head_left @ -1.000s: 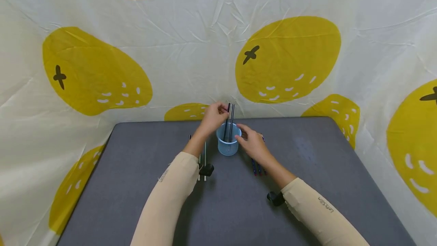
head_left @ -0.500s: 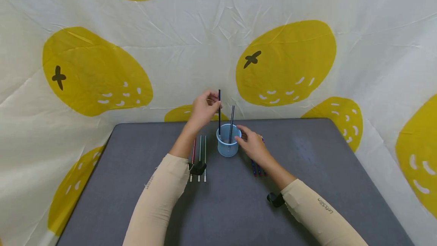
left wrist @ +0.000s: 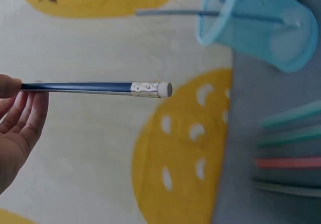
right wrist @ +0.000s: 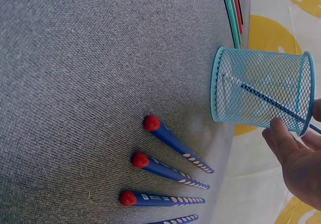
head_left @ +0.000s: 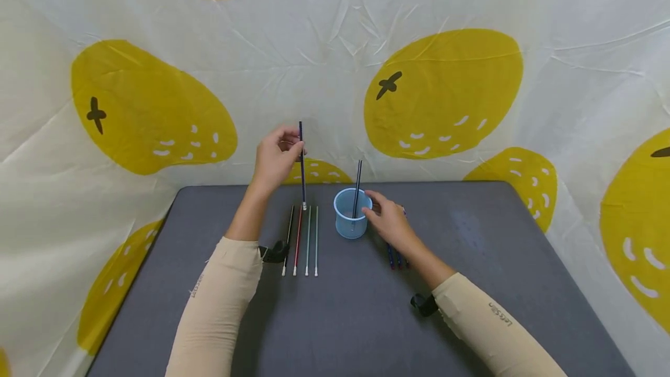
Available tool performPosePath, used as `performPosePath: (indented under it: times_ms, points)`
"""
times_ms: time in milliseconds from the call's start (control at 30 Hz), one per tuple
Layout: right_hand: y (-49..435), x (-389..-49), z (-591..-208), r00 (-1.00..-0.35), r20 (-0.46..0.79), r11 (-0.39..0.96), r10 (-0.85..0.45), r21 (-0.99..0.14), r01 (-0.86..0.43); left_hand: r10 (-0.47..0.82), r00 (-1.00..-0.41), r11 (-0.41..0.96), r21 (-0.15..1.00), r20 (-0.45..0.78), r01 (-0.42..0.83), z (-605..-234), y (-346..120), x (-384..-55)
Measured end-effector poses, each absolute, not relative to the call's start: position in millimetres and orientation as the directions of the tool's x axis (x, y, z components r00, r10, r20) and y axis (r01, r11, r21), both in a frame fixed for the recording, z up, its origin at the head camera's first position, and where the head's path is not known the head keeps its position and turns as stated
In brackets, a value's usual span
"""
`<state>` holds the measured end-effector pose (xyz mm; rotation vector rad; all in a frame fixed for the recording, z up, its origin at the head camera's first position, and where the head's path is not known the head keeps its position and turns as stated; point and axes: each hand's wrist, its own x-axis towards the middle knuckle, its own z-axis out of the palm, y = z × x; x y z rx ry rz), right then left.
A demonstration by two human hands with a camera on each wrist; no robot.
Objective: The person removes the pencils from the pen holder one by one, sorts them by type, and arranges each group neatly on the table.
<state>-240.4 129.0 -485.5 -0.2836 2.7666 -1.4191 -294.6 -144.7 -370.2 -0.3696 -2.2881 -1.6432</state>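
Up at the back of the table, my left hand [head_left: 277, 156] pinches a dark blue pencil [head_left: 302, 176] near its upper end. It hangs upright, and the left wrist view shows its silver ferrule and white eraser [left wrist: 164, 89] at the lower end. My right hand [head_left: 389, 223] holds the right side of a light blue mesh pencil cup [head_left: 349, 228], with thumb and fingers at its rim [right wrist: 306, 66]. Inside the cup a dark blue pencil [right wrist: 271, 101] leans, its top sticking out above the rim.
Left of the cup, a black pencil [head_left: 288, 240], a red pencil [head_left: 298, 243] and two green pencils [head_left: 307, 243] lie side by side, erasers toward me. Several blue pencils with red ends [right wrist: 173, 142] lie beneath my right forearm. A patterned cloth [head_left: 314, 34] hangs behind the table.
My left hand has drawn the dark blue pencil up out of the cup and carried it left, over the far ends of the pencil row. The right hand stays at the cup.
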Motion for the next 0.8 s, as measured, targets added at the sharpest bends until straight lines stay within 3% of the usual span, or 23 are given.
performPosePath:
  times_ms: [367, 567, 800]
  points:
    - [129, -240, -486, -0.985, 0.062, 0.570, -0.163, -0.809, -0.145, 0.012, -0.984, 0.364, 0.915, 0.180, 0.172, -433, -194, -299]
    - [127, -239, -486, -0.985, 0.069, 0.574, -0.157, -0.805, -0.148, -0.020, -0.987, 0.493, 0.860, 0.162, 0.131, -473, -212, -297]
    - [128, -240, -487, -0.985, 0.072, 0.582, -0.159, -0.799, -0.153, -0.008, -0.994, 0.544, 0.834, 0.112, 0.090, -506, -217, -295]
